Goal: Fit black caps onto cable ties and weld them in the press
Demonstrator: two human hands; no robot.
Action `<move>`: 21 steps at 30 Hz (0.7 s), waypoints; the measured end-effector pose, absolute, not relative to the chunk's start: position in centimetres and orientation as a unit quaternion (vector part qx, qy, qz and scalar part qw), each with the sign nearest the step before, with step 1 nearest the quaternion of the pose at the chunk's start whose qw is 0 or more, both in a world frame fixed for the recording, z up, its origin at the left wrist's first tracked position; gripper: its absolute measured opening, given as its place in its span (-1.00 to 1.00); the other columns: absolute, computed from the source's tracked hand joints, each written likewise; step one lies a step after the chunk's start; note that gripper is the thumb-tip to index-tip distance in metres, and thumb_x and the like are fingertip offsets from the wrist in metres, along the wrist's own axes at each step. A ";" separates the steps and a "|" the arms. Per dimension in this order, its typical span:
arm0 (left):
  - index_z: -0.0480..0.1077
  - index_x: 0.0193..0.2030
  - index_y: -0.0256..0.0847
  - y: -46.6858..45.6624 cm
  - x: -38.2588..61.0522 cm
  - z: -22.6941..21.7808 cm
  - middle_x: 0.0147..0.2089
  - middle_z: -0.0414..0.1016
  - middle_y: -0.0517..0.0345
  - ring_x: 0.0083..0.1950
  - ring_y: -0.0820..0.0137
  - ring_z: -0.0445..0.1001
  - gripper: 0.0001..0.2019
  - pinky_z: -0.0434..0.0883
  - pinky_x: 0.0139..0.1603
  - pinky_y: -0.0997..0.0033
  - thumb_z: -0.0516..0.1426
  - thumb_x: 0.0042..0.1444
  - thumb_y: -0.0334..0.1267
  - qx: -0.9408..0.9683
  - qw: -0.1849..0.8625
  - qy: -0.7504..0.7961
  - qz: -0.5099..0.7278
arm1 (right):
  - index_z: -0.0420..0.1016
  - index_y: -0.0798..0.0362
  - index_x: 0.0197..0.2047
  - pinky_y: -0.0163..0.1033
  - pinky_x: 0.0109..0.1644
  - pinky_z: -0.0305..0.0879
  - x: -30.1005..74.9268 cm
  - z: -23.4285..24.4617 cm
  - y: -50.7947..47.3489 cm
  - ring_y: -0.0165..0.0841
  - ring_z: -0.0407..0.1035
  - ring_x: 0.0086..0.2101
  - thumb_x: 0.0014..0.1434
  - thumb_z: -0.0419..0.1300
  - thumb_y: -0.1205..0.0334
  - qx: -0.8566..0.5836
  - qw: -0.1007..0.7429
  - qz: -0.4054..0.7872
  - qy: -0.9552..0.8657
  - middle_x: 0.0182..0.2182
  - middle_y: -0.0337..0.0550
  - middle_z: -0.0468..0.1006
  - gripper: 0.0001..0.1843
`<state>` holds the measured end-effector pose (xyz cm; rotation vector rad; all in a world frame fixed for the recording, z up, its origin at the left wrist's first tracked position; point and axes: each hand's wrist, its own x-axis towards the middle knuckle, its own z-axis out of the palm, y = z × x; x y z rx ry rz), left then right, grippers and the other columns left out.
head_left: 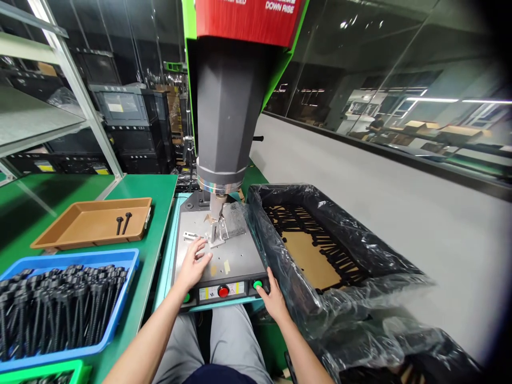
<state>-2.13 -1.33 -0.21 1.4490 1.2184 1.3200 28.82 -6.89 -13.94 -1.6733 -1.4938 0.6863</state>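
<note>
Grey shelving [36, 122] left, green bench [80, 186], glass partition [400, 80] right.

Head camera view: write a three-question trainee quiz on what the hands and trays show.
1. True or false: the brown tray holds two black bolts.
2. Pick one: the right hand touches A) the red button, B) the green button, C) the blue bin.
3. In a few words: where does the left hand rest?

Key
1. True.
2. B.
3. On the grey plate of the machine, just in front of the metal fixture.
</note>
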 end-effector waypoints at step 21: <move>0.47 -0.09 -0.31 3.0 -0.4 2.6 -0.46 0.52 0.14 -0.46 0.44 0.41 -0.63 0.33 -0.40 0.45 0.24 -0.06 -0.20 0.516 0.457 0.487 0.537 | 0.50 0.09 -0.04 -0.10 -0.10 0.43 17.5 -6.8 -3.1 -0.19 0.49 -0.24 0.21 0.10 0.04 -0.523 0.487 0.365 -0.596 -0.24 -0.01 0.59 -0.62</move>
